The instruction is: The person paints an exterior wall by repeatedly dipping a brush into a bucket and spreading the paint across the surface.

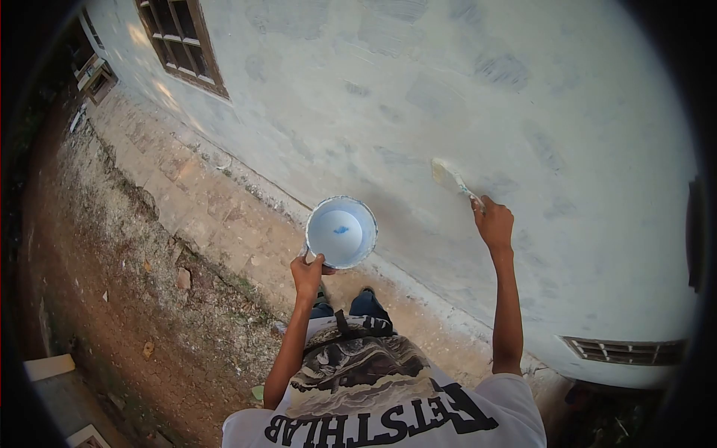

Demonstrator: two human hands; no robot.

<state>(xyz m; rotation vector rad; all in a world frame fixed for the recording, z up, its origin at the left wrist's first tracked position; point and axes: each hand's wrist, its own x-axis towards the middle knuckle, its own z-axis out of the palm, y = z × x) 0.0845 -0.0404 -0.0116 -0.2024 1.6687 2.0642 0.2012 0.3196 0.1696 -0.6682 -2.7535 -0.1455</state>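
Beyond the person's printed shirt [358, 388], the left hand [306, 276] grips a round bucket [369, 216] at its near edge, fingers curled against it, thumb at the rim. Pale liquid [328, 243] with a bluer patch lies inside. Farther out, the right hand's [493, 222] fingers are closed around the handle of a flat brush [449, 177], its bristles at the patchy wall [358, 97]. A paved strip [194, 201] runs along the wall's foot towards the far end, past a framed window [179, 37].
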